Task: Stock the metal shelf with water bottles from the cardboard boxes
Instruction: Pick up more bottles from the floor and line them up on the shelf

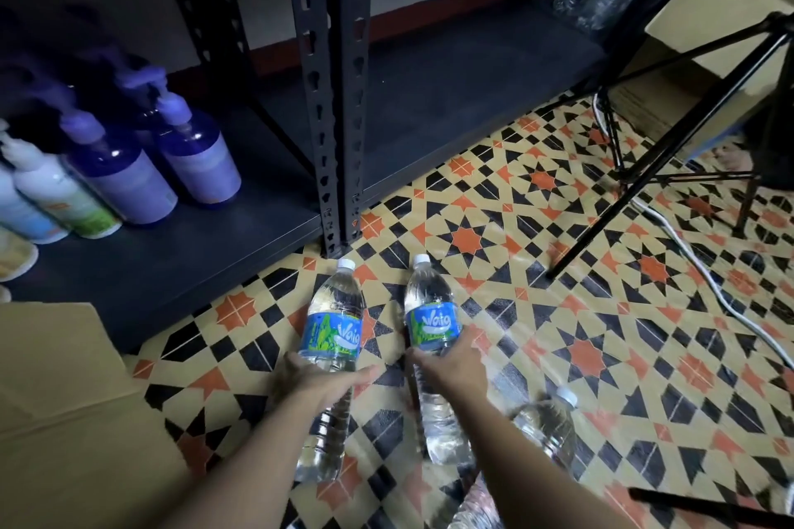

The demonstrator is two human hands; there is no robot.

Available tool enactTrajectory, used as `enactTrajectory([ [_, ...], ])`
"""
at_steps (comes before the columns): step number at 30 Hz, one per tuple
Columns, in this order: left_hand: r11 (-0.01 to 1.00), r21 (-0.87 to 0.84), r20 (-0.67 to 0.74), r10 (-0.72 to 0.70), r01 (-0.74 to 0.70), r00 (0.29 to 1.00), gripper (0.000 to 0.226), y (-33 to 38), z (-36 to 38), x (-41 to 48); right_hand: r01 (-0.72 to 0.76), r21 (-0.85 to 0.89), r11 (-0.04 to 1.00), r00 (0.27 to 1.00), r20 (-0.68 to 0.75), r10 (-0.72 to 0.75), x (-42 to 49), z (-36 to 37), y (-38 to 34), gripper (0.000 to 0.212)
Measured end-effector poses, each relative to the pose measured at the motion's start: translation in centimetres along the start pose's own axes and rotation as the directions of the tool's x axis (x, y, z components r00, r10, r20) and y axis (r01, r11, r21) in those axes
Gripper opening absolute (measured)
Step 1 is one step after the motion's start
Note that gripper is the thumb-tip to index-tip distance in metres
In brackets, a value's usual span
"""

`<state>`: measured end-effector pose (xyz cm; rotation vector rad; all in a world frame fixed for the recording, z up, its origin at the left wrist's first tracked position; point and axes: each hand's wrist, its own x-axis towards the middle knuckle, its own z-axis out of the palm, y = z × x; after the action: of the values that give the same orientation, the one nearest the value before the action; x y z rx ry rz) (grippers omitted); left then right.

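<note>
Head view: left hand [326, 382] curls its fingers round one water bottle [336, 326], right hand [451, 365] round a second bottle [432, 320], both held over the tiled floor [601, 292], caps toward the metal shelf [451, 99], evidently to load two together.

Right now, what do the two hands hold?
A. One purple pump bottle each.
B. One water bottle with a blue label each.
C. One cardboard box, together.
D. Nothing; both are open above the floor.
B: the left hand grips the left water bottle and the right hand grips the right water bottle; both bottles carry blue labels.
</note>
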<state>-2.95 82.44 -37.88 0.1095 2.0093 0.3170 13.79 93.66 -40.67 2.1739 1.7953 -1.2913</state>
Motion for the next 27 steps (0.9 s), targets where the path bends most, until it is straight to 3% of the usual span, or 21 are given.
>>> enactTrajectory([
  [2, 0.997, -0.003, -0.159, 0.070, -0.072, 0.985, 0.167, -0.9, 0.9, 0.2, 0.031, -0.119, 0.992, 0.994, -0.099, -0.043, -1.0, 1.4, 0.4, 0.107],
  [4, 0.993, 0.028, -0.248, 0.115, -0.112, 0.962, 0.150, -1.4, 1.1, 0.5, 0.009, -0.129, 0.992, 0.992, -0.124, -0.025, -1.5, 1.8, 0.1, 0.096],
  [8, 0.990, -0.067, -0.169, 0.112, -0.125, 0.979, 0.109, -1.1, -0.4, 0.4, -0.036, -0.026, 0.999, 0.999, -0.016, 0.036, -1.4, 1.3, 0.3, 0.082],
  [11, 0.986, -0.129, -0.155, 0.090, -0.110, 0.984, 0.095, -1.1, -0.4, 0.8, -0.068, 0.050, 0.996, 0.997, 0.040, 0.066, -2.1, 1.0, 0.8, 0.075],
  [14, 0.991, -0.020, -0.312, 0.116, -0.129, 0.943, 0.109, -0.8, 1.2, 0.2, -0.065, 0.027, 0.998, 0.998, 0.019, 0.064, -3.6, 1.8, 1.0, 0.084],
  [18, 0.982, -0.012, -0.325, 0.174, -0.188, 0.929, 0.129, -0.3, 1.7, -0.6, -0.058, -0.071, 0.996, 0.998, -0.022, 0.056, -4.6, 2.7, 0.5, 0.102],
  [23, 0.987, -0.033, -0.252, 0.144, -0.157, 0.957, 0.101, -0.6, 0.0, -0.7, -0.073, -0.081, 0.994, 0.997, -0.015, 0.072, -4.7, 2.3, 0.3, 0.092],
  [27, 0.977, -0.173, -0.149, 0.097, -0.123, 0.984, 0.093, -1.4, -0.8, -0.7, -0.036, -0.054, 0.998, 0.999, -0.020, 0.035, -5.1, 1.6, 0.4, 0.086],
])
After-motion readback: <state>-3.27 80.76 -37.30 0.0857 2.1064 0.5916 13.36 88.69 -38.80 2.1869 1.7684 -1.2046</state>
